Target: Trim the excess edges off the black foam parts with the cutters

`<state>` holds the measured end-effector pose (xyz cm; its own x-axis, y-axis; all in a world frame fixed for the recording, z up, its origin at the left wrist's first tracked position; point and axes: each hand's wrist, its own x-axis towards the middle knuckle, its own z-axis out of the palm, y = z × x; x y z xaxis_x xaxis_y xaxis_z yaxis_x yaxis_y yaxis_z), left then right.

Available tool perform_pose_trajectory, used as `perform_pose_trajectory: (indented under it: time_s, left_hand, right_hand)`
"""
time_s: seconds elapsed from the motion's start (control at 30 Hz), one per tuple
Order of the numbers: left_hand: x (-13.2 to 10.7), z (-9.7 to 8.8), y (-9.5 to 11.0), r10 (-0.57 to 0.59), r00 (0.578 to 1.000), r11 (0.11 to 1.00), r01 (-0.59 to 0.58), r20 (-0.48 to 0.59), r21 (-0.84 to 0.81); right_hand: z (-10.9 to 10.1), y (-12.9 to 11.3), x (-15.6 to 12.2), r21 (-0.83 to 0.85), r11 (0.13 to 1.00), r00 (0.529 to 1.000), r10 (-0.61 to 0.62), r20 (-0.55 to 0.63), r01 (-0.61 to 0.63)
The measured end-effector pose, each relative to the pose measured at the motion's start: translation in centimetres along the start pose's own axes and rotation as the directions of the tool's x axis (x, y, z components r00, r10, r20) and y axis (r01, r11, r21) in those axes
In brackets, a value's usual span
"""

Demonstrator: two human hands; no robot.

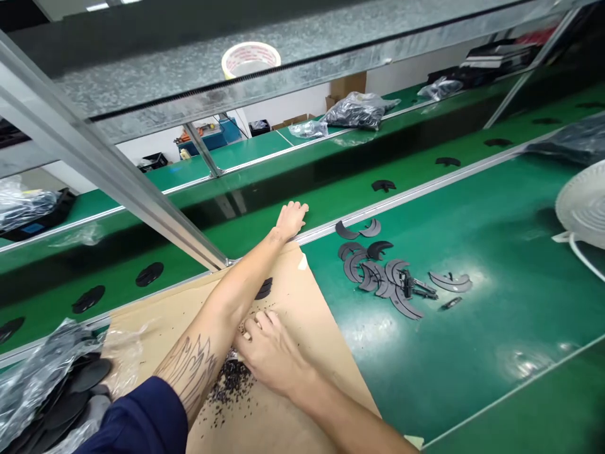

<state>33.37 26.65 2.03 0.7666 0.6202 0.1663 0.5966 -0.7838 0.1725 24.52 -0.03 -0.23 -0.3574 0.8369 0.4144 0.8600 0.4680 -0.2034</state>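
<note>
Workshop counter: green surface (482,372) under a metal shelf (161,88), with a green lane (236,222) crossing behind it.
Small black bits: heaped at lower centre of the frame (229,386) on brown paper (326,343); the paper probably keeps such tiny parts gathered and easy to see.
Right grip: bent fingers (271,350) at the upper edge of the heap, thumb side tucked in; the fingertips are partly hidden, so I cannot tell whether they pinch a bit.
Dark slotted piece: on the paper just above the right grip (265,288), partly behind the left forearm, likely kept within short reach.
Left grip: palm down at the lane's near edge (290,221), fingers loosely curved and somewhat spread; its underside is hidden, so I cannot tell what it holds.
Dark discs: spaced along the lane at left (150,274), perhaps so that each stays separate.
Grey crescents: loosely clustered right of centre (407,307), beside the paper, seemingly as a ready stock.
Clear bag: lower left (28,384), around more black discs (89,374).
Tape roll: on the shelf, upper centre (235,61).
</note>
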Motion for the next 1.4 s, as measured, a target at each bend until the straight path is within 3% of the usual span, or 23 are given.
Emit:
perform_pose_trajectory:
  time_s: [0.1,0.2,0.3,0.4,0.43,0.5,0.57,0.63,0.67,0.73,0.8,0.83,0.9,0.97,1.03,1.23,1.4]
  left_hand:
    - [-1.9,-2.2,-1.3,0.021,0.999,1.0,-0.021,-0.032,-0.008]
    - [-6.0,-4.9,-2.8,0.053,0.994,0.997,-0.058,-0.092,-0.056]
    - [-12.6,-7.9,-4.3,0.136,0.96,0.948,-0.198,-0.243,-0.25]
    - [-20.9,-10.5,-4.4,0.129,0.905,0.872,-0.298,-0.405,-0.388]
    - [-23.6,-11.0,-4.0,0.105,0.888,0.864,-0.304,-0.447,-0.401]
    - [-28.8,-11.4,-2.7,0.077,0.846,0.852,-0.331,-0.527,-0.406]
    - [-33.0,-11.0,-1.2,0.09,0.793,0.834,-0.391,-0.603,-0.389]
    - [-36.4,-10.3,-0.2,0.119,0.773,0.83,-0.422,-0.623,-0.365]
    - [-37.9,-10.1,-0.2,0.123,0.792,0.841,-0.403,-0.598,-0.36]
    - [-40.5,-10.4,-1.3,0.088,0.879,0.892,-0.279,-0.469,-0.355]
    - [-43.1,-11.6,-4.0,-0.029,0.961,0.959,-0.05,-0.275,-0.278]
    - [-44.3,-12.4,-5.8,-0.116,0.979,0.978,0.083,-0.169,-0.192]
    - [-46.7,-14.0,-9.5,-0.32,0.947,0.947,0.32,0.012,0.04]
    - [-48.4,-15.3,-12.7,-0.409,0.9,0.909,0.387,0.151,0.158]
    - [-49.5,-16.0,-14.7,-0.417,0.873,0.907,0.382,0.251,0.18]
    - [-49.6,-16.0,-15.2,-0.356,0.876,0.934,0.325,0.325,0.149]
    - [-49.5,-15.2,-15.0,-0.309,0.841,0.944,0.328,0.444,0.036]
  right_hand:
    - [-0.2,0.1,0.1,0.037,0.999,0.999,0.019,-0.035,-0.018]
    - [-0.4,0.5,0.1,0.149,0.987,0.994,0.067,-0.083,-0.054]
    - [-0.6,0.8,0.4,0.365,0.927,0.952,0.185,-0.243,-0.087]
    - [-0.8,0.9,1.0,0.627,0.773,0.852,0.387,-0.351,-0.092]
    - [-1.0,0.8,1.3,0.713,0.693,0.829,0.458,-0.321,-0.107]
    - [-1.2,0.4,1.9,0.868,0.468,0.833,0.536,-0.132,-0.164]
    - [-1.4,-0.4,2.5,0.942,0.195,0.884,0.439,0.164,-0.272]
    - [-1.5,-1.4,2.9,0.913,0.03,0.885,0.263,0.385,-0.407]
    - [-1.5,-1.9,3.1,0.888,-0.002,0.868,0.209,0.45,-0.46]
    - [-1.4,-2.8,3.4,0.845,-0.012,0.83,0.182,0.528,-0.535]
    - [-1.2,-3.4,3.6,0.823,0.003,0.801,0.232,0.552,-0.568]
    - [-1.0,-3.5,3.7,0.819,0.018,0.793,0.266,0.548,-0.573]
    - [-0.6,-3.5,3.9,0.823,0.056,0.788,0.333,0.518,-0.565]
    - [-0.3,-3.2,4.1,0.826,0.095,0.785,0.388,0.483,-0.555]
    - [0.0,-2.9,4.2,0.83,0.114,0.775,0.444,0.449,-0.546]
    - [0.1,-2.9,4.1,0.845,0.129,0.772,0.494,0.4,-0.52]
    - [0.2,-2.8,3.9,0.826,0.165,0.773,0.487,0.406,-0.538]
